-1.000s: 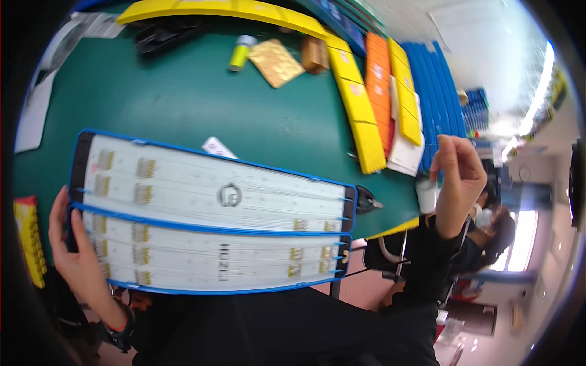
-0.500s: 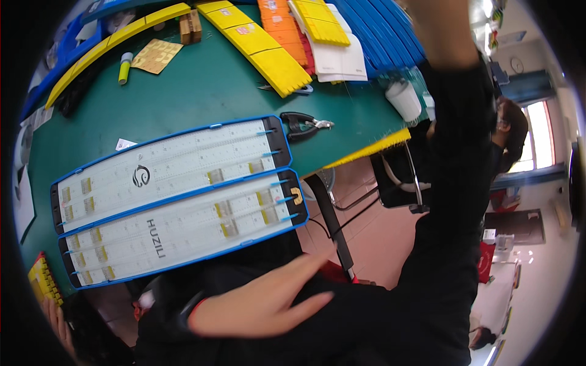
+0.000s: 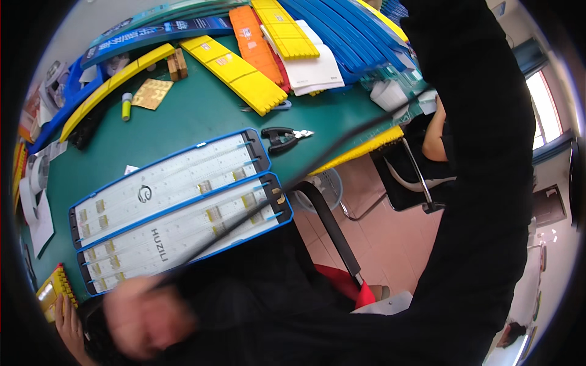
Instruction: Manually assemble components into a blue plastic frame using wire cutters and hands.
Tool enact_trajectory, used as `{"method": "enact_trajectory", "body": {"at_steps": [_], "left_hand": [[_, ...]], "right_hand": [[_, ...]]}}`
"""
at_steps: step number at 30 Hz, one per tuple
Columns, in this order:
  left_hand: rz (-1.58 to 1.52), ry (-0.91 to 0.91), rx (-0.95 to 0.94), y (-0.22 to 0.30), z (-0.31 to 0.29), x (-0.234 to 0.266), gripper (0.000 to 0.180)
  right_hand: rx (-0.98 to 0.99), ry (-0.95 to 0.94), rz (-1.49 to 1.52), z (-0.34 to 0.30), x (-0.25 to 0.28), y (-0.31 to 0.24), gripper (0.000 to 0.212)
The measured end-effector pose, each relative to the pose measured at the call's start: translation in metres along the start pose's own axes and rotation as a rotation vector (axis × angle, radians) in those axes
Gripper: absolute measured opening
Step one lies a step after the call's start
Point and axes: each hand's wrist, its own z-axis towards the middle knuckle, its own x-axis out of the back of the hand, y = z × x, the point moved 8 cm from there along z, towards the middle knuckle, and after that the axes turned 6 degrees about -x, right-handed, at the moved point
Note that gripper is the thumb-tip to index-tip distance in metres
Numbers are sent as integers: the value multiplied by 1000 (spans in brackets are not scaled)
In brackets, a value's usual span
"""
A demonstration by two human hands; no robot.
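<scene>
My left hand (image 3: pixel 149 317) is smeared by motion at the lower left, just below the near edge of an open blue-edged flat case (image 3: pixel 177 210); its fingers cannot be made out. A thin dark cord-like strip (image 3: pixel 329 149), blurred, runs from near that hand across the case's right corner toward the upper right. Whether the hand grips it is unclear. My right arm, in a black sleeve, rises along the right side and its hand is out of view. The case has two white panels with small yellowish fittings in rows. Black-handled cutting pliers (image 3: pixel 284 139) lie beyond its right end.
Another person's hand (image 3: pixel 70 326) touches a notched yellow board (image 3: pixel 56 291) at far left. Yellow strips (image 3: pixel 235 73), an orange strip (image 3: pixel 253 46), blue strips (image 3: pixel 329 39) and a white cup (image 3: pixel 389 97) line the green table's back. A person sits at right near a chair (image 3: pixel 418 183).
My left hand has swung leftward and is now blurred. My right forearm has left the view, leaving the sleeve. The dark strip now crosses the picture. The whole view has shifted slightly.
</scene>
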Motion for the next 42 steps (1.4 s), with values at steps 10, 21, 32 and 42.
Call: {"method": "enact_trajectory", "body": {"at_steps": [10, 21, 32, 42], "left_hand": [[974, 580, 133, 44, -58, 60, 55], [1631, 1486, -542, 142, -144, 108, 36], [1555, 1549, -287, 131, -142, 187, 33], [1564, 1544, -289, 129, -141, 193, 36]], "right_hand": [[-312, -49, 724, -18, -198, 11, 36], [66, -413, 708, -92, -367, -150, 9], [9, -719, 664, -144, -447, -190, 9], [-109, -741, 652, -159, -461, -176, 7]]}}
